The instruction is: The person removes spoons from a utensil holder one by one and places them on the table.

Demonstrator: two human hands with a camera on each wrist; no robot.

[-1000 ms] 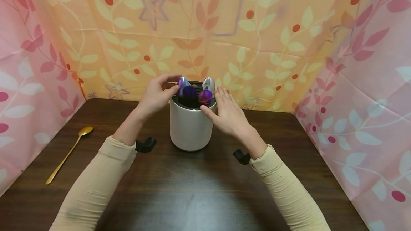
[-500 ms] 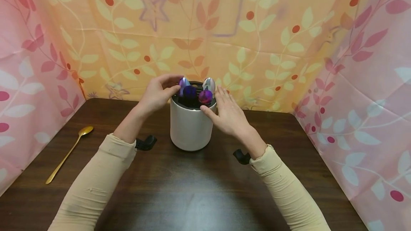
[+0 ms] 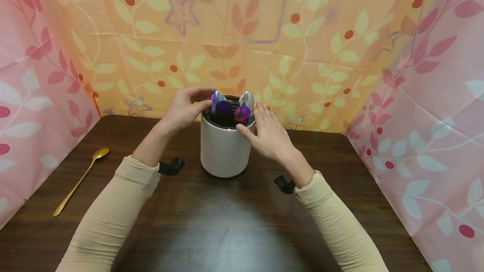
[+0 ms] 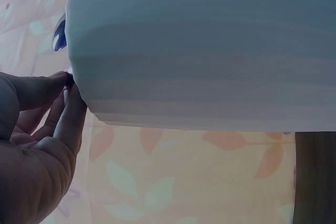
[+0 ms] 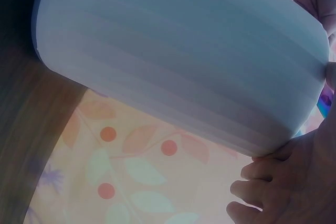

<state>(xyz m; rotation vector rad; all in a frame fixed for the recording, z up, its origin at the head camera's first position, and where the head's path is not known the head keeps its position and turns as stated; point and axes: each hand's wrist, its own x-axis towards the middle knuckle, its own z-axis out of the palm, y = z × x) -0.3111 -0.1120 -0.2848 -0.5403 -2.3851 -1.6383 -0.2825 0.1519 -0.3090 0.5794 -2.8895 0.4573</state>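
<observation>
A white cylindrical utensil holder (image 3: 225, 150) with a black slotted top stands upright on the table. Heads of several shiny spoons stick up from it: a blue-purple spoon (image 3: 217, 99) at the left, a dark purple spoon (image 3: 223, 108), a magenta spoon (image 3: 242, 114) and a silver spoon (image 3: 246, 99). My left hand (image 3: 183, 111) pinches at the blue-purple spoon between thumb and fingers, right at the rim. Fairly straight fingers of my right hand (image 3: 270, 131) rest along the holder's right rim, thumb at its front. The spoons' lower parts are hidden inside.
A gold long-handled spoon (image 3: 81, 182) lies at the left of the dark wooden table (image 3: 227, 230). Behind hangs a yellow leaf-patterned cloth (image 3: 242, 24), with pink patterned cloths (image 3: 438, 95) at the sides. Black wrist devices (image 3: 172, 166) sit at both cuffs.
</observation>
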